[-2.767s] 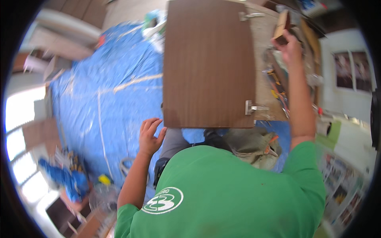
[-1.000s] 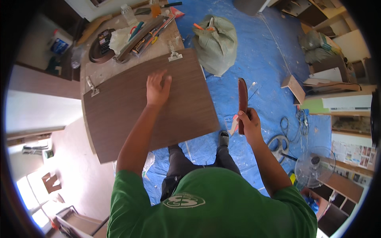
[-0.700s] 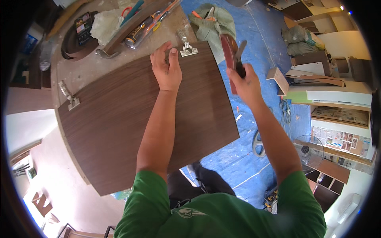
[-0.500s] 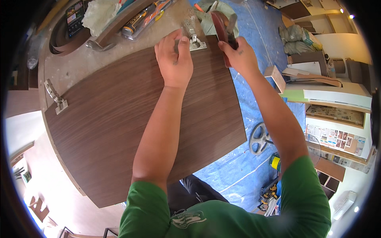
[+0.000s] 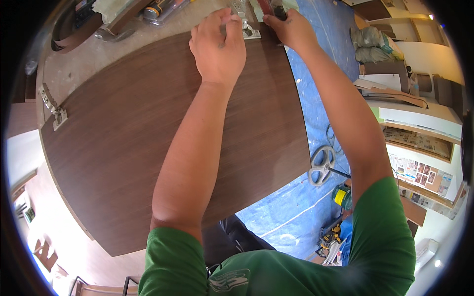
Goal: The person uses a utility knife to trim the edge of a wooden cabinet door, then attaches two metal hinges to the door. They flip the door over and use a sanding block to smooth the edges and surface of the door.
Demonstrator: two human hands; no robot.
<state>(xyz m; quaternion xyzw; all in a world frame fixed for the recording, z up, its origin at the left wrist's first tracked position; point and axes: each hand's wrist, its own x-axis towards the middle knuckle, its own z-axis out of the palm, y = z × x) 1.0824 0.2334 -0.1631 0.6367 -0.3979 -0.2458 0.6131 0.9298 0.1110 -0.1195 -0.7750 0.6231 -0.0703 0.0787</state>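
Observation:
A dark brown wooden cabinet door [image 5: 123, 143] lies flat before me. My left hand [image 5: 217, 47] rests on its far edge, fingers touching a metal hinge [image 5: 244, 27] fixed there. My right hand [image 5: 291, 29] is closed around a reddish-brown tool handle [image 5: 269, 7] just right of that hinge. A second metal hinge [image 5: 52, 106] sits at the door's left edge.
Beyond the door is a dusty grey worktop [image 5: 94, 59] with tubes and tools [image 5: 163, 7]. To the right, below, lies a blue tarp [image 5: 316, 79] with a metal wheel-shaped part [image 5: 321, 165], a yellow tool [image 5: 340, 196], sacks [image 5: 375, 37] and boards [image 5: 410, 116].
I have leaned closer over the door. My left hand moved up the panel to the far hinge, and my right hand brought the tool from the tarp side to that hinge.

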